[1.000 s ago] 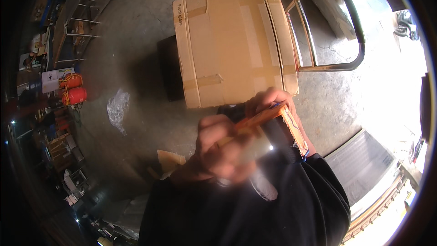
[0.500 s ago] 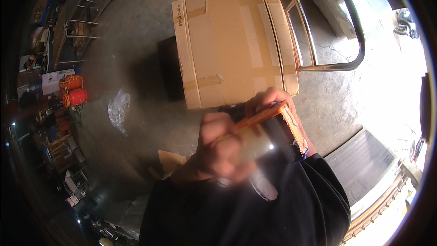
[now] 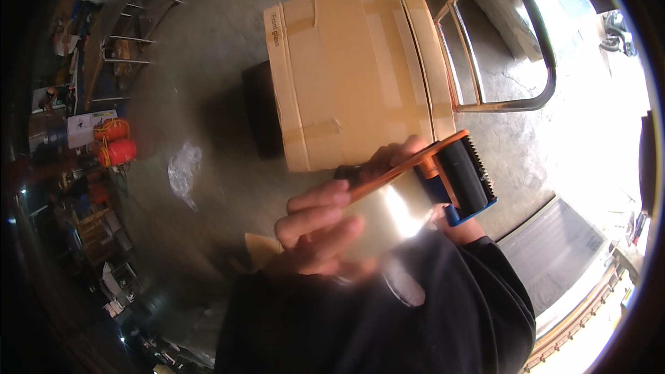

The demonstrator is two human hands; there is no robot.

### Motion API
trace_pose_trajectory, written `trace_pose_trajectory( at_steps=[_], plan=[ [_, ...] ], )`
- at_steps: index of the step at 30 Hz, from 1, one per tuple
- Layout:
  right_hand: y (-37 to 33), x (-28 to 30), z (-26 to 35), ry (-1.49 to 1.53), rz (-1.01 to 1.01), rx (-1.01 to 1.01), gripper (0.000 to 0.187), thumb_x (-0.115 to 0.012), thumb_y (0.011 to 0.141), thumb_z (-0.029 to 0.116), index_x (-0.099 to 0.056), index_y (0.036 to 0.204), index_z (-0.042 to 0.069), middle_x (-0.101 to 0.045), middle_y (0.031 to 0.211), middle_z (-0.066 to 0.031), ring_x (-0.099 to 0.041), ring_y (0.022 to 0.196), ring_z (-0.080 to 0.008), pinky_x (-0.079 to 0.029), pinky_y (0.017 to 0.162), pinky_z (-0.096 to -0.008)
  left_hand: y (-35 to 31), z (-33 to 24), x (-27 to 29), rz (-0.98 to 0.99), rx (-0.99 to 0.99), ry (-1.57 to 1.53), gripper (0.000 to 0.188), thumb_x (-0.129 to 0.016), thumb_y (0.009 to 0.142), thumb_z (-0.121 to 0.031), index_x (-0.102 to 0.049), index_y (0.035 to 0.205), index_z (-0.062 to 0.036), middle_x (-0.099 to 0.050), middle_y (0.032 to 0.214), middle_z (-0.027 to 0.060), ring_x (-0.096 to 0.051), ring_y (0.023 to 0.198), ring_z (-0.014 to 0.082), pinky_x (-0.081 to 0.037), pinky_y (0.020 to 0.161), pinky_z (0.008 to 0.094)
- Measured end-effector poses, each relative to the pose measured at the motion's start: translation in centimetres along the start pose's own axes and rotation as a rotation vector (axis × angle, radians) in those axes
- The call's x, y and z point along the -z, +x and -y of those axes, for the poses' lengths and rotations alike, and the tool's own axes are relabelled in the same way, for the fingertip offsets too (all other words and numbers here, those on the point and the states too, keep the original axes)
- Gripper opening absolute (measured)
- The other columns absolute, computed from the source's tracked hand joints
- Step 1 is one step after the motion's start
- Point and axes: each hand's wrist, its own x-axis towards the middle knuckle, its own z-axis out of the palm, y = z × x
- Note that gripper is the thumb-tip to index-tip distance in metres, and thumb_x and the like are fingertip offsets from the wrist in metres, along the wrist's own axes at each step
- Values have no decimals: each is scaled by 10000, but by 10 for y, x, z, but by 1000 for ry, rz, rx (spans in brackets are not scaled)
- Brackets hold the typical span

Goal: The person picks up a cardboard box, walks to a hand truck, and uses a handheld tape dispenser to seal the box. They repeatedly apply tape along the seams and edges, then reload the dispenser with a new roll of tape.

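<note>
Close in front of my chest is a tape dispenser [image 3: 467, 174] with an orange frame, a black roller, a toothed cutting edge and a blue end piece. A shiny roll of packing tape [image 3: 379, 225] sits on it. My left hand [image 3: 318, 225] has its fingers bent around the roll's left side, at the orange edge. My right hand [image 3: 396, 155] grips the dispenser from behind; its fingers show above the frame and its palm is hidden. Just beyond the hands, a large taped cardboard box [image 3: 350, 76] stands with its top facing me.
A bent metal cart handle [image 3: 551, 55] rises at the box's right. Crumpled clear plastic [image 3: 184, 174] and a cardboard scrap [image 3: 263, 249] lie on the concrete floor. Red cylinders with yellow cords [image 3: 116, 142] stand left. A grey panel [image 3: 554, 249] lies at lower right.
The tape dispenser has turned in my hands, so its roller and toothed end now point up and right. My left fingers have spread slightly along its edge. The box stays put.
</note>
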Motion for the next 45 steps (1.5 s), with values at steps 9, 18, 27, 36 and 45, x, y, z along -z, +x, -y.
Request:
trace_pose_trajectory(
  at_steps=[9,18,27,36,45],
  plan=[
    [-3,25,-41,276,33,-43,232,-745,960,203,-582,1039,59,-634,999,-92,-623,928,-201,-516,821,-340,13,2,11,123,-2,17,482,-683,789,-429,-611,1106,-72,-498,1140,114,-551,891,252,-507,729,344],
    [-10,42,-67,469,34,-80,247,-732,965,217,-533,1029,85,-572,950,-67,-567,880,-186,-496,755,-336,19,5,11,215,98,-91,551,-764,749,-458,-583,1077,-53,-514,1083,136,-602,864,276,-528,711,359],
    [-14,51,-82,510,55,-39,284,-749,909,182,-543,1066,66,-590,957,-70,-585,896,-166,-500,760,-336,33,-2,17,416,268,-212,683,-907,712,-346,-571,1219,-35,-529,1126,122,-601,960,295,-517,812,409],
    [-20,81,-123,782,243,106,219,-690,992,169,-495,1018,74,-564,911,-75,-567,864,-188,-487,771,-331,40,-1,18,479,263,-187,570,-874,722,-351,-590,1111,-46,-542,1112,116,-585,908,287,-490,805,410],
    [-17,81,-155,996,174,204,348,-858,812,142,-684,1110,92,-679,872,-56,-642,719,-131,-524,609,-325,40,11,17,454,37,-98,598,-827,765,-479,-483,1019,-61,-521,1027,96,-564,730,218,-477,593,333]
  ],
)
